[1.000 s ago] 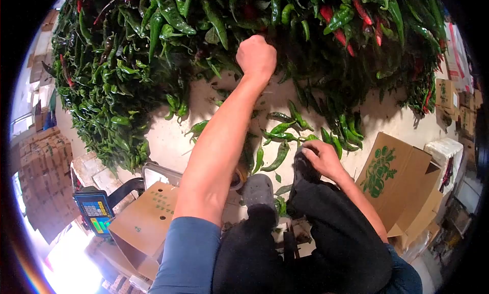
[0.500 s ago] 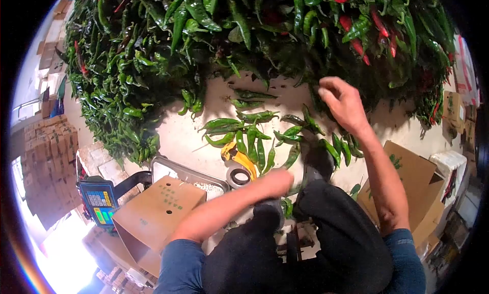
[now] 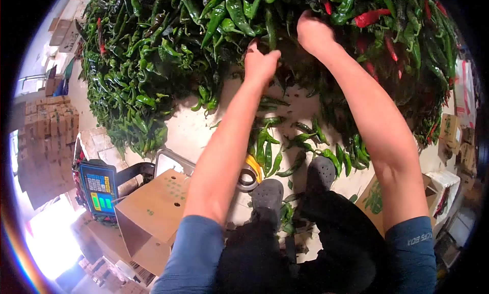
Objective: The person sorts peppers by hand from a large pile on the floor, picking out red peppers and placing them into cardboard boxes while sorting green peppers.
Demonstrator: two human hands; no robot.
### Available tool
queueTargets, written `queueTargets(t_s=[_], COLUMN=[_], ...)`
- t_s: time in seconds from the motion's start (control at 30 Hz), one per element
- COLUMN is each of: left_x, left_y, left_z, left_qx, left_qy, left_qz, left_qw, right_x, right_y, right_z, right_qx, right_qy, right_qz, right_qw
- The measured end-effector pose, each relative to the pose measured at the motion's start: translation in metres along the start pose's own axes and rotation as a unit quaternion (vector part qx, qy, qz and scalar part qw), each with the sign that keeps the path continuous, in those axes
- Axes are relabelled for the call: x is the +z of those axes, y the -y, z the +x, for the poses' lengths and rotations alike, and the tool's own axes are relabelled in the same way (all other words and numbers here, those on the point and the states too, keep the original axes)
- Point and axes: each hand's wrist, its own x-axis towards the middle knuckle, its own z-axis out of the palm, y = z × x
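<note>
A large heap of long green peppers (image 3: 168, 49) fills the top of the view, with some red peppers (image 3: 371, 17) among them. Reaching to the heap's front, my left hand (image 3: 259, 67) has its thumb spread from its fingers beside a hanging green pepper (image 3: 270, 29); I see nothing held. To its right, my right hand (image 3: 315, 35) reaches in under the peppers with bent fingers. Its fingertips are hidden, and I cannot make out what they hold. Several loose green peppers (image 3: 268, 154) lie on the pale floor between the heap and my feet.
A roll of tape in a yellow dispenser (image 3: 249, 173) lies by my left shoe (image 3: 267, 196). Left of it are a cardboard box (image 3: 153, 205) and a digital scale display (image 3: 99, 189). Another open carton (image 3: 369, 205) stands right of my legs. Stacked cartons (image 3: 51, 136) line the left.
Both hands have moved up and forward to the heap, the left from above my knees and the right from over the loose peppers. My view has shifted slightly.
</note>
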Motion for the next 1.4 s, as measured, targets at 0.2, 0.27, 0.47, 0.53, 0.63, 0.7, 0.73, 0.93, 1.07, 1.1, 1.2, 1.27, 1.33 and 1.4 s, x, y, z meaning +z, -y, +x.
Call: queueTargets(t_s=[0.2,0.27,0.47,0.53,0.63,0.7,0.73,0.93,1.07,1.1,1.2,1.27,1.33,1.4], left_x=[0.025,0.038,0.053,0.052,0.042,0.038,0.041,0.042,0.045,0.045,0.037,0.015,-0.002,-0.012], left_y=[0.015,0.025,0.018,0.019,0.017,0.017,0.016,0.004,0.010,0.013,0.017,0.013,0.019,0.024], left_z=[0.038,0.058,0.061,0.064,0.057,0.053,0.052,0.060,0.048,0.037,-0.001,-0.041,-0.075,-0.101], left_qx=[-0.011,-0.029,-0.061,-0.064,-0.083,-0.097,-0.102,-0.128,-0.125,-0.107,-0.053,-0.096,-0.165,-0.214], left_qy=[0.133,0.102,-0.026,0.010,0.081,0.118,0.125,0.213,0.182,0.180,0.151,0.220,0.263,0.284], left_qz=[-0.331,-0.371,-0.260,-0.304,-0.326,-0.329,-0.327,-0.322,-0.251,-0.235,-0.182,-0.231,-0.317,-0.380], left_qw=[0.934,0.923,0.963,0.950,0.938,0.932,0.931,0.913,0.942,0.949,0.970,0.943,0.896,0.854], right_x=[0.003,0.022,0.014,-0.003,0.019,0.043,0.032,0.031,0.034,0.007,-0.003,-0.020,-0.034,-0.050], right_y=[-0.016,-0.019,-0.005,0.002,-0.003,-0.011,-0.010,-0.013,-0.031,-0.023,-0.022,-0.027,-0.035,-0.045], right_z=[0.010,0.024,0.032,0.018,0.009,0.016,0.008,0.000,0.000,-0.022,-0.050,-0.084,-0.119,-0.152], right_qx=[-0.156,-0.080,0.013,0.093,0.111,-0.025,0.014,0.126,0.107,0.155,0.240,0.178,0.165,0.182], right_qy=[0.149,0.185,0.248,0.239,0.178,0.150,0.194,0.133,0.179,0.187,0.178,0.171,0.187,0.221], right_qz=[-0.164,-0.030,-0.036,0.119,0.176,0.038,0.040,0.267,0.323,0.407,0.374,0.448,0.546,0.668], right_qw=[0.963,0.979,0.968,0.959,0.962,0.988,0.980,0.946,0.923,0.881,0.878,0.859,0.800,0.687])
